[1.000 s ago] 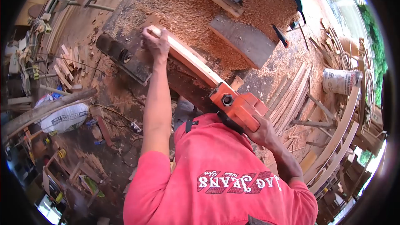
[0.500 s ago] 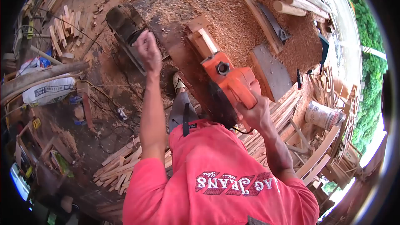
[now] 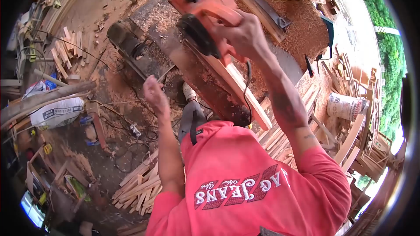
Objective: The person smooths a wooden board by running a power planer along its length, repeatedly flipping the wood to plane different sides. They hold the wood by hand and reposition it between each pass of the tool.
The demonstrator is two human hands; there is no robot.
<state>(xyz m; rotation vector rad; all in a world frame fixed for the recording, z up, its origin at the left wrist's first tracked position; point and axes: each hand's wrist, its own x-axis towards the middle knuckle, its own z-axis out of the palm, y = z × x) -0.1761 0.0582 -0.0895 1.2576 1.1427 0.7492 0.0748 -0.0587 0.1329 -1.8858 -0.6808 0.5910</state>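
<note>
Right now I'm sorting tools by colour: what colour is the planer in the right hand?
Orange, with a black side; the head view shows the planer.

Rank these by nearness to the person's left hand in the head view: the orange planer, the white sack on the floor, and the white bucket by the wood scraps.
From the left hand:
1. Orange planer, up and to the right, held by the right hand.
2. White sack, on the floor to the left.
3. White bucket, far right among wood scraps.
</note>
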